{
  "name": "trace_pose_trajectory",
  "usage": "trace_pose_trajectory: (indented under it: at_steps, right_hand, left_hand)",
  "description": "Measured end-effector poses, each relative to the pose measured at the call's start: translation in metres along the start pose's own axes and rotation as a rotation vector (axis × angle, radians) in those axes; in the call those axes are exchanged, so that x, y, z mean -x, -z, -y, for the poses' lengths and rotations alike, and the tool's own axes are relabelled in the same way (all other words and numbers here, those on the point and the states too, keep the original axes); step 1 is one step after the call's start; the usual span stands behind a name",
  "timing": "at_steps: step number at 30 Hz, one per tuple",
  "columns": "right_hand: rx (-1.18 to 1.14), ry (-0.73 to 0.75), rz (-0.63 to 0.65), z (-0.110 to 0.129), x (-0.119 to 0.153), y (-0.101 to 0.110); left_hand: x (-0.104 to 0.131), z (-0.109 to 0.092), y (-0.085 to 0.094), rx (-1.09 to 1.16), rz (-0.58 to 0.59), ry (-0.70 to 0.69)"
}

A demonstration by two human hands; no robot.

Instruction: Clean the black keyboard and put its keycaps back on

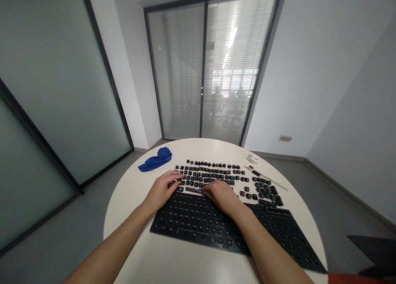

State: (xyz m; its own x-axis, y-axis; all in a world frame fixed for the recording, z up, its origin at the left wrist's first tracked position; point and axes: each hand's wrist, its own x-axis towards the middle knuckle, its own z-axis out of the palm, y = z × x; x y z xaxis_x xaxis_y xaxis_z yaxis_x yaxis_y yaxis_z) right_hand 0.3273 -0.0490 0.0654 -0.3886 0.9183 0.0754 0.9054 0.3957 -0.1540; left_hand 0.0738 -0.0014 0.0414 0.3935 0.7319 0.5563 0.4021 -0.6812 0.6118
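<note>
A black keyboard base [188, 216], its keycaps removed, lies across the round table with bare key stems showing. Loose black keycaps [216, 170] are laid out in rows beyond it. At the left end of these rows is my left hand [162, 190], thumb and fingers apart around the nearest keycaps. My right hand [221, 194] reaches over the base, its fingers drawn together at the right end of the long space bar keycap [193, 190]. Whatever sits between those fingertips is hidden.
A crumpled blue cloth [156, 159] lies at the table's back left. On the right are a thin brush [266, 176] and a small white item [253, 158]. More keycaps [266, 191] cluster near the right edge of the white table [133, 218]. A dark chair part [374, 251] shows at lower right.
</note>
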Motion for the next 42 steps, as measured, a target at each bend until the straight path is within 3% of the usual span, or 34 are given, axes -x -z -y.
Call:
trace_pose_trajectory:
  at_steps: [7, 13, 20, 42]
  right_hand:
    - [0.024, 0.035, -0.033, -0.006, -0.002, -0.005]
    - [0.036, 0.003, -0.049, -0.003, -0.004, -0.008]
    - [0.031, 0.005, -0.048, -0.001, -0.003, -0.005]
    - [0.032, 0.026, -0.058, -0.005, -0.002, -0.008]
  left_hand:
    - [0.015, 0.006, 0.017, 0.036, 0.114, 0.058]
    - [0.018, 0.011, 0.031, 0.032, 0.134, 0.142]
    - [0.02, 0.015, 0.025, 0.082, 0.219, 0.202]
    - [0.02, 0.021, 0.014, 0.048, 0.227, 0.155]
